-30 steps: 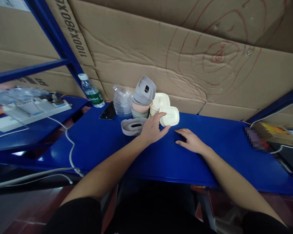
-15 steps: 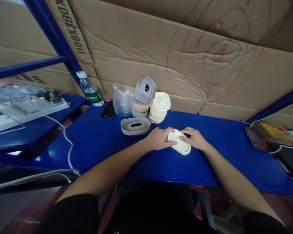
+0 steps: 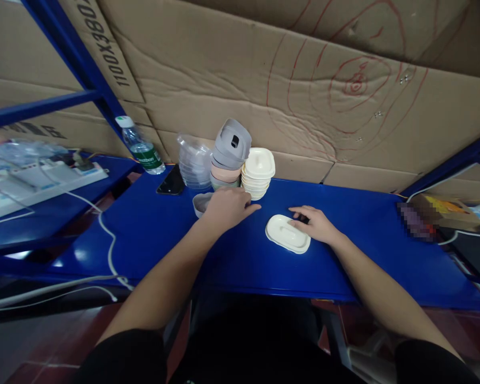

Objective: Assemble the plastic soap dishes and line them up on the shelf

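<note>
The cream lid lies flat on the near middle of the desk, its long axis slanting from far left to near right. The right hand is the nearer one: its thumb reaches over the lid's far right edge, the other fingers spread apart from it, so the lid lies left and slightly near of them. Whether the thumb presses on it, I cannot tell.

The left hand is well apart from the lid, which lies to its right and nearer. It is over the grey piece, whose left end alone shows; its thumb sticks out rightward, but its other fingers are mostly hidden, so their grip cannot be told. Just beyond it stand the grey stack and, right of that, the cream stack.
</note>
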Demonstrator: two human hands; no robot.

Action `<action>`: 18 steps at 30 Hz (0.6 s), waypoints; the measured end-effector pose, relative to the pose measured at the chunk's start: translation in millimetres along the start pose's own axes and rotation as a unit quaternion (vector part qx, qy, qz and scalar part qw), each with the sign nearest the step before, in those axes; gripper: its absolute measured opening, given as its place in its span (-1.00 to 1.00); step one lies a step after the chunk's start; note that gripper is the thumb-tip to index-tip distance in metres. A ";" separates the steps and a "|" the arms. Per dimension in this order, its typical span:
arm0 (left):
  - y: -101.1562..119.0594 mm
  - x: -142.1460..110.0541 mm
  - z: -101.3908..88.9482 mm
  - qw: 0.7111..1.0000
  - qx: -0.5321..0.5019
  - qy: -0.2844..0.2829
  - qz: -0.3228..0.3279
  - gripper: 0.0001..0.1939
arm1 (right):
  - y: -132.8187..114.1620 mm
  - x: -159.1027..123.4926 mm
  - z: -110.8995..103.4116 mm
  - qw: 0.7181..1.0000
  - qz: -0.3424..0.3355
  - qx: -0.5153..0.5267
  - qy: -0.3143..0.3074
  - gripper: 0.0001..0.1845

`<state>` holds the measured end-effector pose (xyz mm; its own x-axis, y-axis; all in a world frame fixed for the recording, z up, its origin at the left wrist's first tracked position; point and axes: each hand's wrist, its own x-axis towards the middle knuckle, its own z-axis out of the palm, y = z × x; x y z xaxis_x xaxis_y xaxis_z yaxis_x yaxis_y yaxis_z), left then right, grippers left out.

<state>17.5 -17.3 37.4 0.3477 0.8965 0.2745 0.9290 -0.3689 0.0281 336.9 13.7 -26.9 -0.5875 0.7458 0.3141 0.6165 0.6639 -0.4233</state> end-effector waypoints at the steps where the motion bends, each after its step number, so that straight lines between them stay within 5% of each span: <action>1: -3.7 -1.2 -1.2 1.000 0.013 -0.002 -0.020 -0.59 | -0.1 0.0 0.0 1.000 0.005 0.004 0.002 -0.56; 11: -13.1 -3.3 5.4 0.991 0.059 -0.091 -0.075 -0.71 | -0.6 0.6 -0.5 0.999 0.002 0.036 0.023 -0.67; 18: -9.3 -4.0 -0.5 0.997 0.036 -0.018 -0.069 -0.71 | 5.2 1.2 6.5 0.999 0.028 0.038 0.027 -0.73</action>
<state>7.4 -17.6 36.6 0.2182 0.9464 0.2382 0.9748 -0.2231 -0.0065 336.1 17.6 -34.2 -0.5234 0.7848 0.3319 0.6052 0.6166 -0.5036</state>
